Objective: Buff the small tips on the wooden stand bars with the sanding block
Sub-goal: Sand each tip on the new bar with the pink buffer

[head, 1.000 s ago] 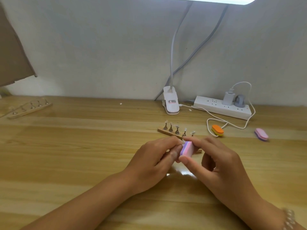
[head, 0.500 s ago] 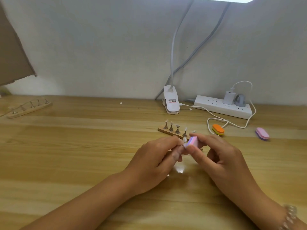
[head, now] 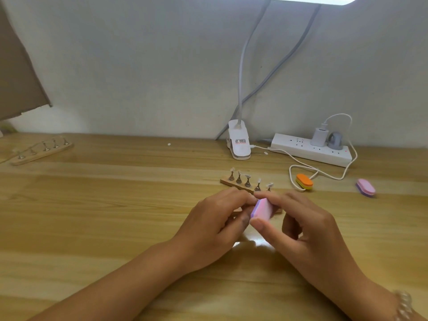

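A wooden stand bar [head: 234, 183] lies mid-table with several small metal holders carrying pale tips; its near end is hidden behind my hands. My right hand [head: 308, 230] pinches a pink and purple sanding block [head: 262, 209] between thumb and fingers, tilted on edge. My left hand [head: 214, 224] has its fingertips closed on something small pressed against the block's left side; that item is hidden by the fingers. A second wooden stand bar [head: 42, 150] with holders rests at the far left.
An orange and yellow block [head: 304, 181] and a pink and purple block [head: 366, 186] lie to the right. A white lamp clamp [head: 239, 143], a power strip [head: 311, 150] with plugs and a looping white cable [head: 324, 173] sit near the wall.
The sanding block moved up and away half a second ago, then came back down toward me, with its pink face showing again. My left hand stayed in place.
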Motion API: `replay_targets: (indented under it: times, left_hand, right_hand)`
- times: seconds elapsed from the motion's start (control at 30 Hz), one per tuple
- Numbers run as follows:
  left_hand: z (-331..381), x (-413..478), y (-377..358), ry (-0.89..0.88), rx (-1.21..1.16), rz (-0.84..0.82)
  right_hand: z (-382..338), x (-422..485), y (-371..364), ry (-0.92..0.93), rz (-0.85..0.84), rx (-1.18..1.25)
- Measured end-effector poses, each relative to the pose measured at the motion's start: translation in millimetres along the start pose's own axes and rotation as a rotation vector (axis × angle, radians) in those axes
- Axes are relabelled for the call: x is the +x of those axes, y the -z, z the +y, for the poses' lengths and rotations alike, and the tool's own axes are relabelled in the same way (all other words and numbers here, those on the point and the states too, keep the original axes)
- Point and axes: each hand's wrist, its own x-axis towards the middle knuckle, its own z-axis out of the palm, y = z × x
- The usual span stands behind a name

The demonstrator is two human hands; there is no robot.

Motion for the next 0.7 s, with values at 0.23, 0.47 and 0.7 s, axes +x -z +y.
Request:
replay_targets:
  times: [0.23,0.47,0.7]
  left_hand:
    - [-3.9,-1.1,-1.1,0.004,-0.018,0.029]
    - [-3.4,-1.8,-2.5,-0.018,-0.027,0.024]
    - [-3.7,-1.6,-3.0,-0.033,0.008,0.032]
  right_hand:
    - [1.0,0.8,0.2,-0.028,0.007,-0.019]
    - [2.8,2.5,2.1,-0.071,0.020,-0.001]
    - [3.3,5.3,3.1,-0.118,0.013,0.094]
